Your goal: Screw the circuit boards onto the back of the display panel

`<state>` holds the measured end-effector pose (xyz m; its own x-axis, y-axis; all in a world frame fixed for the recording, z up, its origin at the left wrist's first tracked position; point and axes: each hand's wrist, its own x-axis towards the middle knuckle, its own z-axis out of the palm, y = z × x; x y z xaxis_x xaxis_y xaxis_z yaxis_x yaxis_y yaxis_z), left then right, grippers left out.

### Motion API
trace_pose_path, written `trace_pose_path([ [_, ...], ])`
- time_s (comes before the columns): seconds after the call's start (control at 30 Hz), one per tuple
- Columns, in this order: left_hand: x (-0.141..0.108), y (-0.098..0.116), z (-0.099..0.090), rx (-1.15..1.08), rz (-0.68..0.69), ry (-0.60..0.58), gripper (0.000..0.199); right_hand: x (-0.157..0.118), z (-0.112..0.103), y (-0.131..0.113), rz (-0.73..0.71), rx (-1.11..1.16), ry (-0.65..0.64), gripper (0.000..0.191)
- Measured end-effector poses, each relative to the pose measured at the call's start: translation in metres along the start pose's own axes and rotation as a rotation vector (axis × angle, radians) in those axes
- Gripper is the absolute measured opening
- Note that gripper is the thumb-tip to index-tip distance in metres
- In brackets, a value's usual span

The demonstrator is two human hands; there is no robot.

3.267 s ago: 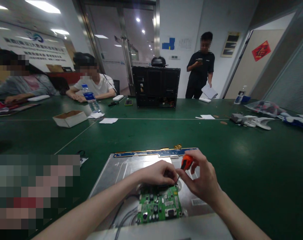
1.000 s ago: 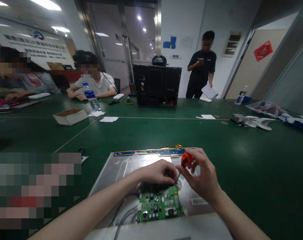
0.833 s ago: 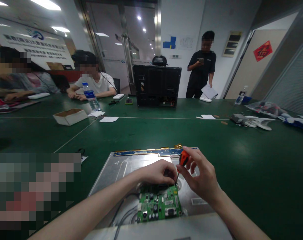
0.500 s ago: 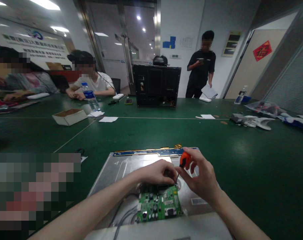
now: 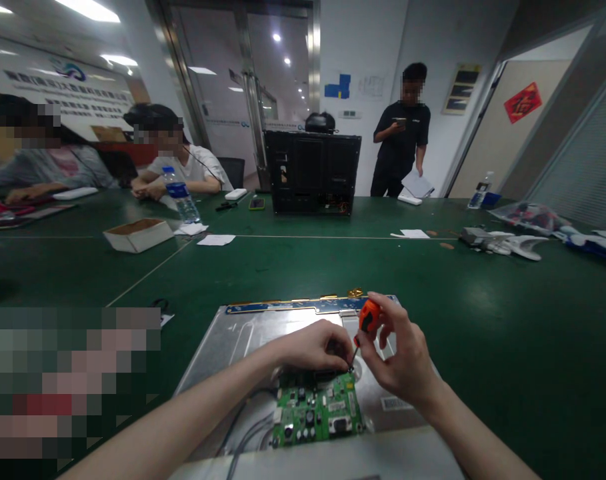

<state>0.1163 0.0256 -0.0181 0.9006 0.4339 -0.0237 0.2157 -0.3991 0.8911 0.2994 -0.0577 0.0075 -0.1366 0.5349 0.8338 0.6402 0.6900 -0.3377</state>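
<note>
Clock datum: centred on the green board point(image 5: 315, 408), 12 pointing away from us.
Board: flat on the silver metal panel point(image 5: 240, 340), on our side of it.
Right hand point(image 5: 397, 353): at 2 o'clock; we pinch the screwdriver between thumb and forefinger, other fingers loosely bent.
Screwdriver point(image 5: 369, 317): orange-black handle up, leaning towards 1 o'clock; shaft runs down to the board's corner between 1 and 2. Tip too small for us to confirm contact.
Left hand point(image 5: 323, 347): at 12, over the board's far edge; fingers curled, thumb and forefinger nearly together just beside the screwdriver tip. We can't tell if it grips anything.
Cables point(image 5: 247, 440): grey and dark, at 8 o'clock beside the board.
Blue strip point(image 5: 287, 307): along the panel's far edge, 12.
Barcode label point(image 5: 395, 404): on the panel, 3 o'clock.
Table point(image 5: 503, 333): green, under the panel.
Across it: black casing point(image 5: 313, 173) standing at 12, water bottle point(image 5: 181, 198) at 11, open white box point(image 5: 139, 238) between 10 and 11.
People: one standing point(image 5: 401, 140) near 1 o'clock with a phone; two seated, 10 to 11.
</note>
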Motion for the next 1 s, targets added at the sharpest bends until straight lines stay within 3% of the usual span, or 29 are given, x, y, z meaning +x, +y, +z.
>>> trace_pose_path([
  [0.5, -0.0001, -0.0014, 0.0004, 0.005, 0.004, 0.011, 0.007, 0.0016, 0.0002, -0.0007, -0.002, 0.014, -0.014, 0.055],
  [0.87, -0.0002, 0.0017, -0.0008, 0.02, 0.006, 0.005, 0.008, 0.0026, -0.0007, 0.0009, -0.003, -0.003, 0.036, 0.042],
  [1.0, -0.0005, -0.0003, -0.0007, 0.018, 0.009, -0.001, 0.006, 0.0028, -0.0013, -0.0014, -0.003, -0.029, 0.016, 0.046],
])
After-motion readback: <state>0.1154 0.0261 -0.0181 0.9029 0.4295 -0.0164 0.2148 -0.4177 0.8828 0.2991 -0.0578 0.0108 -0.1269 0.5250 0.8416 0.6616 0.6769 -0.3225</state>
